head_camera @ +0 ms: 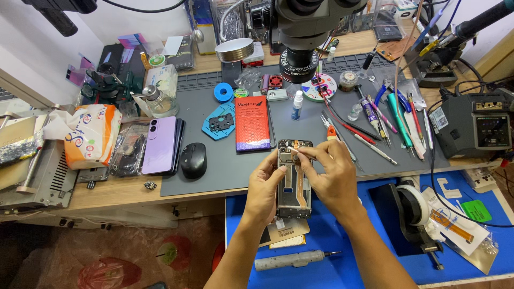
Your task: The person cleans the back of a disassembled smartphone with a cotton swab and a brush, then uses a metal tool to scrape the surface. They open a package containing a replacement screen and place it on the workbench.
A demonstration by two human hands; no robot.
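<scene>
I count one opened phone [294, 179] in the lower centre of the frame, held over the edge where the grey mat [225, 160] meets the blue mat [332, 241]. Its back is off: I see a dark frame, a camera block at the top end and an orange flex strip running down the middle.

My left hand [266, 190] cups the phone's left edge, fingers curled around the side and closed on it. My right hand [332, 174] lies over the phone's right side, thumb and forefinger pinched together at the upper end near the camera block; whether something tiny sits between them I cannot tell.

Left of centre I count one purple phone [159, 144] stacked on other dark ones, one black mouse [193, 160] beside it, and one red pack [252, 123] above the opened phone. One white bottle [297, 105] stands under the microscope [308, 32] at top centre. One grey screwdriver [293, 259] lies at the bottom on the blue mat. A row of hand tools [396, 120], too overlapped to count, lies at the right.
</scene>
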